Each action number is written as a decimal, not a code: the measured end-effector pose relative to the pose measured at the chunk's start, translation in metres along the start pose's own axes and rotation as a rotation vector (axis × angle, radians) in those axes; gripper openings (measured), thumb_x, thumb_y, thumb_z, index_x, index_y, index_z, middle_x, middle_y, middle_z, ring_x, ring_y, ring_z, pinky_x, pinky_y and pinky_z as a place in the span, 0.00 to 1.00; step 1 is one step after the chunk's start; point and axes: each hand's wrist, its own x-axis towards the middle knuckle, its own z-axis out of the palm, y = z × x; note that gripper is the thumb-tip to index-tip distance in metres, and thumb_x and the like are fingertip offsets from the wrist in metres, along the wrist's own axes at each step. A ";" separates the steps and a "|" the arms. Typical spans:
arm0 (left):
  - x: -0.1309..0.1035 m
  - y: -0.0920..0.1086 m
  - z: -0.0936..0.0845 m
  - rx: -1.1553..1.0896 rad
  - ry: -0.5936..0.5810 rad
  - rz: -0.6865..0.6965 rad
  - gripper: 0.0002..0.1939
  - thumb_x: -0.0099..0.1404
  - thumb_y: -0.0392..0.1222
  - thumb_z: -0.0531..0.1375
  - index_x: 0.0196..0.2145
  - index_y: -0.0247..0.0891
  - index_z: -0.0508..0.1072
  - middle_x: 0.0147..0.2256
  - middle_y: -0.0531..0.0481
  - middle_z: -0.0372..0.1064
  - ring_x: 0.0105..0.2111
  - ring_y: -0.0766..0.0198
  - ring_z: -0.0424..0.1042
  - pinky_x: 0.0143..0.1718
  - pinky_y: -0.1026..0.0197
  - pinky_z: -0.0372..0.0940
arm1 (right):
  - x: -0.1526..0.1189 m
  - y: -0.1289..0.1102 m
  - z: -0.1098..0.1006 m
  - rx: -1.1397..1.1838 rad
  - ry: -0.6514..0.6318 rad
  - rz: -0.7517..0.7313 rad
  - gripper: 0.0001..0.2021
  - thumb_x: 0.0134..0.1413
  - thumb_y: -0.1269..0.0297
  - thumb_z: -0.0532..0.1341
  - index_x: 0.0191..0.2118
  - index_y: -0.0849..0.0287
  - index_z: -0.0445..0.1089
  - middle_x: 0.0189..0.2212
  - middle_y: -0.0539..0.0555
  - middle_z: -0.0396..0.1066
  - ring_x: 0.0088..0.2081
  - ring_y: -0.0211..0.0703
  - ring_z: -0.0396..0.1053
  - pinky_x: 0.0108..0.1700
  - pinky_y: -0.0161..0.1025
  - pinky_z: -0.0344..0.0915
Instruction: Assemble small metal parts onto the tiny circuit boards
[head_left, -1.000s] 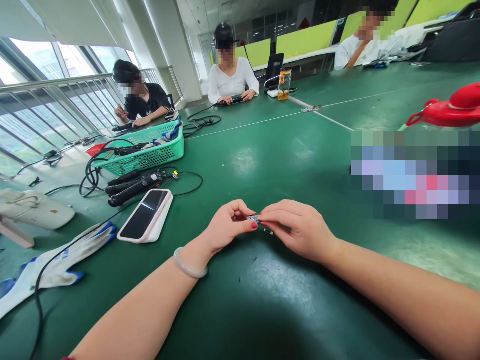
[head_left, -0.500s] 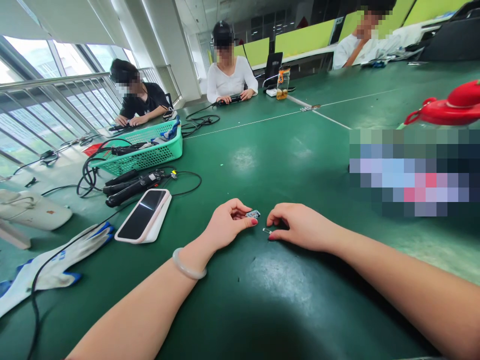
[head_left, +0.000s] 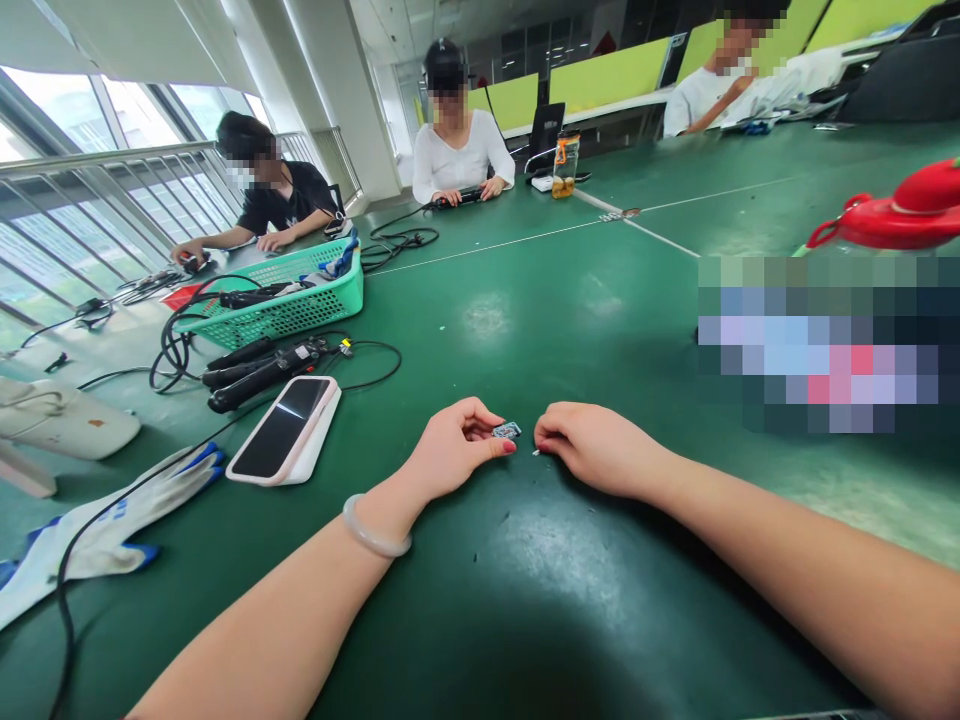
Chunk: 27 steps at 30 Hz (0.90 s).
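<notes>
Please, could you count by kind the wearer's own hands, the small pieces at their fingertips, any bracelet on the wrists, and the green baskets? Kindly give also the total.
Own hands: 2 (left hand, right hand)
Small pieces: 2 (patterned piece, pale piece)
Bracelet: 1
Green basket: 1
Total: 6

Beyond the left hand (head_left: 459, 447) and right hand (head_left: 600, 447), the tabletop (head_left: 525, 325) lay open toward its far edge, where a bottle (head_left: 565, 170) stood. Toward its left edge, a phone (head_left: 283, 430), black tools (head_left: 259, 382) and a basket (head_left: 289, 316) blocked low passage; toward the right, a red object (head_left: 892, 220).
</notes>
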 end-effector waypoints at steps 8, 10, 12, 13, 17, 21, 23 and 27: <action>-0.001 0.001 -0.001 0.016 -0.009 0.006 0.15 0.47 0.40 0.68 0.30 0.34 0.68 0.27 0.53 0.69 0.26 0.71 0.65 0.32 0.64 0.62 | 0.002 0.002 0.001 0.044 0.038 -0.020 0.10 0.58 0.64 0.54 0.32 0.56 0.72 0.32 0.51 0.71 0.34 0.40 0.67 0.38 0.37 0.61; -0.001 0.001 -0.001 0.030 -0.005 0.010 0.15 0.47 0.41 0.68 0.30 0.34 0.68 0.27 0.53 0.68 0.26 0.71 0.65 0.32 0.64 0.61 | 0.000 0.001 0.000 0.024 0.017 -0.026 0.09 0.56 0.59 0.56 0.33 0.55 0.72 0.31 0.51 0.71 0.33 0.40 0.67 0.36 0.37 0.61; -0.001 0.001 -0.001 0.044 -0.004 0.010 0.15 0.47 0.42 0.68 0.30 0.35 0.68 0.27 0.53 0.68 0.26 0.71 0.65 0.31 0.64 0.62 | -0.001 0.000 -0.002 0.006 -0.007 -0.031 0.08 0.53 0.58 0.59 0.32 0.55 0.71 0.30 0.50 0.70 0.31 0.40 0.66 0.33 0.37 0.61; -0.001 0.001 -0.001 0.051 -0.006 0.008 0.15 0.47 0.42 0.68 0.30 0.35 0.68 0.27 0.53 0.68 0.26 0.70 0.65 0.32 0.64 0.62 | -0.002 0.000 -0.002 0.002 -0.016 -0.036 0.06 0.53 0.60 0.60 0.31 0.55 0.70 0.30 0.50 0.70 0.31 0.40 0.66 0.33 0.37 0.61; -0.002 0.000 -0.001 0.063 -0.016 -0.001 0.15 0.47 0.42 0.68 0.30 0.35 0.68 0.27 0.53 0.68 0.27 0.70 0.65 0.32 0.64 0.62 | -0.002 0.004 -0.003 0.003 0.003 -0.028 0.07 0.53 0.71 0.55 0.33 0.55 0.70 0.33 0.50 0.72 0.34 0.40 0.67 0.38 0.36 0.62; -0.002 0.000 -0.001 0.082 -0.027 -0.005 0.15 0.47 0.42 0.68 0.31 0.35 0.68 0.27 0.53 0.69 0.27 0.70 0.66 0.32 0.64 0.62 | -0.001 0.007 -0.003 -0.021 0.053 0.043 0.12 0.54 0.73 0.52 0.39 0.56 0.70 0.39 0.51 0.73 0.39 0.41 0.69 0.43 0.38 0.63; -0.002 0.000 -0.001 0.088 -0.032 0.000 0.15 0.48 0.42 0.68 0.31 0.35 0.69 0.27 0.53 0.69 0.27 0.69 0.66 0.32 0.64 0.62 | 0.000 0.006 -0.003 -0.049 0.064 0.076 0.11 0.55 0.71 0.54 0.41 0.56 0.70 0.40 0.52 0.73 0.40 0.42 0.69 0.44 0.39 0.63; -0.002 0.002 -0.001 0.087 -0.038 0.003 0.15 0.47 0.42 0.68 0.30 0.35 0.69 0.28 0.52 0.70 0.28 0.69 0.67 0.32 0.64 0.62 | 0.000 0.005 -0.005 -0.135 0.050 0.120 0.07 0.55 0.68 0.55 0.33 0.57 0.71 0.35 0.53 0.72 0.37 0.43 0.69 0.40 0.39 0.63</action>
